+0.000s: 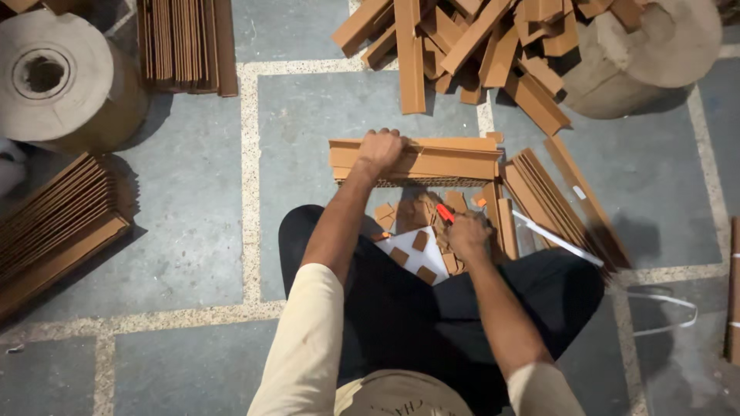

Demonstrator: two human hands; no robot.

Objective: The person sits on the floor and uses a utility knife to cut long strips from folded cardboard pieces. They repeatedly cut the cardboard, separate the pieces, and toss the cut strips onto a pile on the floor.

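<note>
Cardboard bundle (pixel 416 160) is gripped on top by the left hand (pixel 380 149); right hand (pixel 466 231) clenches an orange cutter (pixel 445 213); offcuts (pixel 412 245) lie below, uncut strips (pixel 470 46) remain beyond.

The person wears a cream short-sleeved shirt; both sleeves end above the elbow, leaving the forearms bare. The shirt front carries a curved line of dark print near the bottom edge of the view, too cut off to make out. The trousers are plain black and loose. The left hand (pixel 379 149) and right hand (pixel 467 233) are bare, with no gloves, rings or watch showing.
</note>
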